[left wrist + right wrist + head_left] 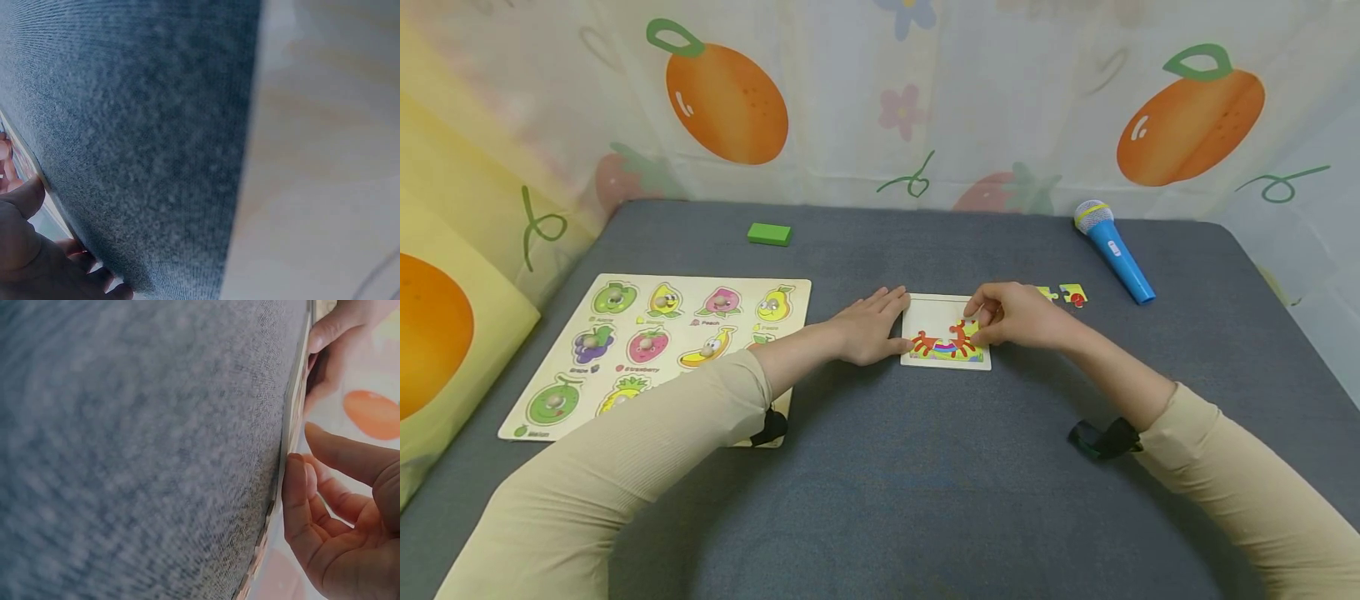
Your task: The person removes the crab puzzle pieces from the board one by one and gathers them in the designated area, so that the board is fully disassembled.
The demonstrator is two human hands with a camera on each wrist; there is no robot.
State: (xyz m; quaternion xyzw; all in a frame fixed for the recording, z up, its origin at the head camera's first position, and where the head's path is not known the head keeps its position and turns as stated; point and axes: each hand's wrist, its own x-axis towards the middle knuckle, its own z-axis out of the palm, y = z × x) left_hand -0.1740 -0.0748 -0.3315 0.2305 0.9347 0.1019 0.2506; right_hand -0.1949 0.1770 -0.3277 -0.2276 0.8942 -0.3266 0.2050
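A small white puzzle tray [932, 312] lies flat before me, its lower part filled with pieces showing a red animal and a rainbow. My left hand [868, 327] rests spread at its left edge, the thumb on the lower left corner. Over the tray's right side, my right hand [1018, 317] has thumb and index finger around a yellow-and-red puzzle piece [968, 327], fingertips close to the board. The right wrist view shows the curled fingers [297, 487] at the tray's edge, with the piece hidden. Two loose puzzle pieces [1073, 295] lie beyond the right hand.
On the left, a large fruit peg board [685, 287] lies under my left forearm. A green block [770, 234] sits toward the back. The blue toy microphone [1120, 260] is at the back right. Behind the table hangs a fruit-print curtain [842, 100].
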